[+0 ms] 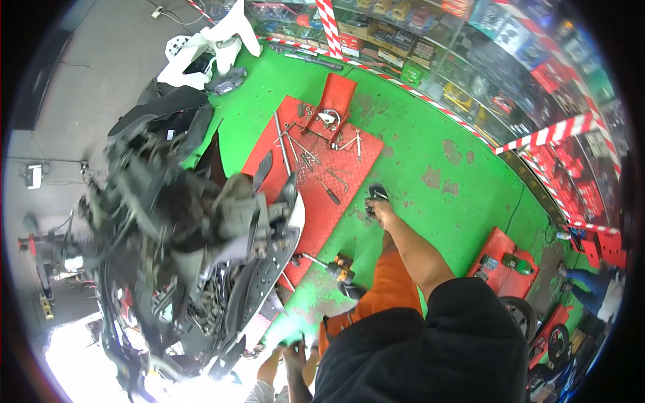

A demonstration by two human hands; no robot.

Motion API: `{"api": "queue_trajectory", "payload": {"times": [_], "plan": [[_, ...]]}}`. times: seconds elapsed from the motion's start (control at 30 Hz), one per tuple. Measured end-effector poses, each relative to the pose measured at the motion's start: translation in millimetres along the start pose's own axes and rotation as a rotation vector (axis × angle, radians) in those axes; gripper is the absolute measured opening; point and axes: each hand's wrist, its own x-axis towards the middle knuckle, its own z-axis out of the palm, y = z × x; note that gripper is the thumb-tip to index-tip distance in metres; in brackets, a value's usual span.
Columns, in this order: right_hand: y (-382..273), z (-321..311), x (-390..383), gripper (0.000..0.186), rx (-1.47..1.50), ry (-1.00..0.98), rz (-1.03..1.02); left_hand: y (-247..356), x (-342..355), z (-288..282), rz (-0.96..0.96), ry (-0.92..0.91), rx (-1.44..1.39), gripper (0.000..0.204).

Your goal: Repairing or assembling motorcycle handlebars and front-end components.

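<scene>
My right hand (379, 211) is closed on something small and dark above the green floor (437, 208), just in front of my sandalled foot (378, 190). My left hand (294, 356) is low at the bottom of the view, fingers curled on something dark that I cannot make out. A partly stripped black scooter (181, 221) fills the left side, blurred in parts. Beside it a red platform (356, 161) holds scattered wrenches (306, 158), sockets and a long bar (281, 138). A yellow-and-black power drill (339, 269) with a long shaft lies near my leg.
White body panels (201, 57) and a black seat (158, 117) are at the back left. Glass display cases (443, 54) line the back and right. Another red stand (490, 262) and wheels (557, 342) are at right. Another person's legs (269, 373) show below; another person (598, 289) is at far right.
</scene>
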Motion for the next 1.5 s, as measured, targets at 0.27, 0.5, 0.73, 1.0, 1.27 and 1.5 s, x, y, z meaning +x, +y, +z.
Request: {"api": "queue_trajectory", "payload": {"times": [0.27, 0.5, 0.73, 1.0, 1.27, 1.5], "plan": [[-86, -32, 317, 0.026, -0.754, 0.312, -0.429, 8, -30, 86, -0.141, -0.181, -0.511, 0.017], [-128, 25, 481, 0.021, -0.961, 0.246, -0.687, 70, 30, 95, -0.352, -0.247, -0.524, 0.016], [-125, 48, 536, 0.027, -1.008, 0.216, -0.661, 106, 40, 109, -0.479, -0.291, -0.583, 0.016], [-124, 8, 527, 0.057, -0.692, 0.254, -0.653, 121, 38, 123, -0.475, -0.339, -0.67, 0.015], [-68, 35, 359, 0.046, -0.72, 0.09, -0.215, 97, 1, 104, -0.454, -0.216, -0.62, 0.015], [8, 28, 183, 0.025, -0.698, -0.018, -0.507, 106, 19, 79, -0.355, 0.002, -0.372, 0.024]]}}
